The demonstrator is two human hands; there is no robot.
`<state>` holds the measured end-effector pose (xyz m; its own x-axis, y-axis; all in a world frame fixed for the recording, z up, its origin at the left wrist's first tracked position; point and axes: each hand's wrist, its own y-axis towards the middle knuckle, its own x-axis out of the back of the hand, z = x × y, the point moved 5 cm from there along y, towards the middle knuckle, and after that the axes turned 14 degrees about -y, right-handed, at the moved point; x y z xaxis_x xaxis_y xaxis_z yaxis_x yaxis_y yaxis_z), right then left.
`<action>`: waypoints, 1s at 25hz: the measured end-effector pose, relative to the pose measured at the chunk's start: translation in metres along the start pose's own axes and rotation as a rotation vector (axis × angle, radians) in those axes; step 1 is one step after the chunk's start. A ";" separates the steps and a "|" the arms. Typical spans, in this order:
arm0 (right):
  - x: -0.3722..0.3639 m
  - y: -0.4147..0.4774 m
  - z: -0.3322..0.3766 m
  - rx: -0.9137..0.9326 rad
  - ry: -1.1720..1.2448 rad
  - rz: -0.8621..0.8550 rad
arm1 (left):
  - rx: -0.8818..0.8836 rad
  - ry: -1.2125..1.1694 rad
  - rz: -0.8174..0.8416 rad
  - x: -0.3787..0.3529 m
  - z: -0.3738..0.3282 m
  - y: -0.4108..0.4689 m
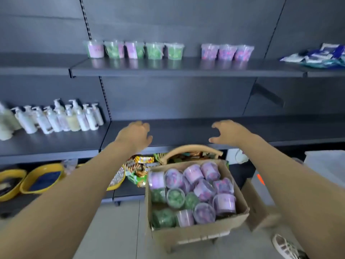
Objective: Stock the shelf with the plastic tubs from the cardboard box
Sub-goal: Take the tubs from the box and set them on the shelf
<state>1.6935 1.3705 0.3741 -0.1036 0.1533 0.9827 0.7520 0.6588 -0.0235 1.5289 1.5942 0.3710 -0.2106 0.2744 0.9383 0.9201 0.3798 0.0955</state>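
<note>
Both hands are empty. The left hand (136, 135) and right hand (226, 132) reach forward side by side with fingers loosely curled, in front of the bare middle shelf (183, 129). At 6 o'clock from them, the open cardboard box (196, 234) is full of purple and green plastic tubs (194, 173). At 12 o'clock, a row of shelved tubs (155, 51) stands on the upper shelf (186, 69). White pump bottles (56, 118) cluster at 9 o'clock.

Purple and green tubs (194, 195), brown cardboard box (197, 232), dark grey shelf (186, 68).
</note>
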 end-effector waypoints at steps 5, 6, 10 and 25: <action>-0.122 0.008 -0.008 0.000 0.144 0.194 | 0.038 0.073 0.158 -0.108 0.001 -0.002; -0.147 0.013 -0.009 0.016 0.155 0.229 | 0.041 0.069 0.174 -0.131 0.005 0.004; -0.236 0.024 -0.011 -0.013 0.199 0.413 | 0.109 -0.060 0.245 -0.216 0.017 0.025; -0.465 0.068 0.008 -1.036 0.991 0.639 | 0.795 -0.661 0.296 -0.432 0.043 0.041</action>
<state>1.7879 1.3495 -0.0862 0.5334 -0.6021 0.5941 0.6484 -0.1600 -0.7443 1.6432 1.5292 -0.0448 -0.3705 0.7828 0.4999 0.5359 0.6198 -0.5733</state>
